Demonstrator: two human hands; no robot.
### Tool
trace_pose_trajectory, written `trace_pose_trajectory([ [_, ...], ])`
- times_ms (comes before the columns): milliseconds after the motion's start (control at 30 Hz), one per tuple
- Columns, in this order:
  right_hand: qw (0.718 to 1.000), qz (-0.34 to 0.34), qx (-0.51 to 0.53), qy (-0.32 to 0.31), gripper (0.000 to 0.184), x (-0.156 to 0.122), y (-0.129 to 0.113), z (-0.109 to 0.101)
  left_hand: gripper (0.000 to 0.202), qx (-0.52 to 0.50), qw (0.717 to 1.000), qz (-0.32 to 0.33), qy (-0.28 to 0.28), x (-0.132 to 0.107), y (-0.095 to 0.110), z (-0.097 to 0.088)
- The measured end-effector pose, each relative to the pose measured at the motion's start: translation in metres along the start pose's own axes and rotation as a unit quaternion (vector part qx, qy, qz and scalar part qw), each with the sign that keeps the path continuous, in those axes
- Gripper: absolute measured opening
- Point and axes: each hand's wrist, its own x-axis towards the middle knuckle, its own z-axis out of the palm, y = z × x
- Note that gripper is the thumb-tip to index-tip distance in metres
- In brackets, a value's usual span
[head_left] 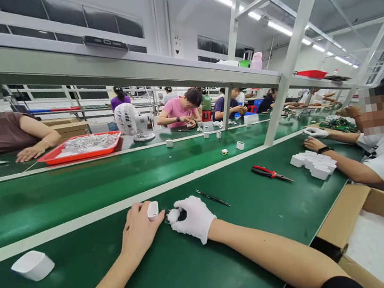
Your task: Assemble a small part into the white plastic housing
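My bare left hand [138,230] rests on the green table and pinches a small white plastic housing [152,210] between thumb and fingers. My right hand [192,218], in a white glove, lies right beside it with its fingers curled over a small dark part [179,216] on the table. The two hands almost touch. Black tweezers [213,198] lie just beyond the gloved hand.
A white housing [33,265] lies at the near left. Red-handled pliers [270,173] and a cluster of white housings [314,165] lie to the right, beside a co-worker's arms. A cardboard box [383,231] stands at the right edge. The belt carries a red tray [80,148] and a fan [129,120].
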Motion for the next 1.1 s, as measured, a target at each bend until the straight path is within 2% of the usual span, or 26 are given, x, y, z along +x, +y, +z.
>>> trace_pose_trajectory([
  [67,0.999,0.015,0.022,0.023,0.018,0.001,0.000,0.003,0.032,-0.019,1.000,0.020,0.005,0.000,-0.002,0.003],
  [233,0.980,0.063,0.147,0.117,0.015,0.008,-0.005,0.011,0.038,-0.125,0.989,0.051,-0.054,0.005,-0.009,0.011],
  [367,0.946,0.017,0.276,0.170,0.021,0.009,-0.008,0.009,0.038,-0.223,0.970,0.091,-0.045,0.008,-0.010,0.011],
  [467,0.929,-0.031,0.296,0.219,0.025,0.006,-0.007,0.007,0.034,-0.250,0.956,0.144,-0.046,0.004,-0.006,0.006],
  [567,0.924,-0.074,0.310,0.212,0.032,0.004,-0.005,0.006,0.034,-0.251,0.948,0.192,-0.043,0.000,0.000,0.002],
  [667,0.908,-0.062,0.368,0.192,0.038,0.006,-0.001,0.004,0.038,-0.254,0.946,0.202,-0.008,-0.004,0.004,0.001],
  [767,0.888,-0.056,0.412,0.198,0.037,0.006,0.002,-0.002,0.041,-0.264,0.941,0.208,0.040,-0.007,0.007,0.000],
  [833,0.889,-0.079,0.397,0.213,0.035,0.004,0.003,-0.007,0.041,-0.273,0.935,0.217,0.064,-0.008,0.008,0.000],
  [933,0.899,-0.124,0.366,0.204,0.035,-0.002,-0.001,-0.015,0.044,-0.286,0.929,0.226,0.064,-0.007,0.008,0.000],
  [1100,0.914,-0.179,0.317,0.178,0.037,-0.010,-0.004,-0.017,0.048,-0.256,0.938,0.217,0.082,-0.007,0.004,0.001],
])
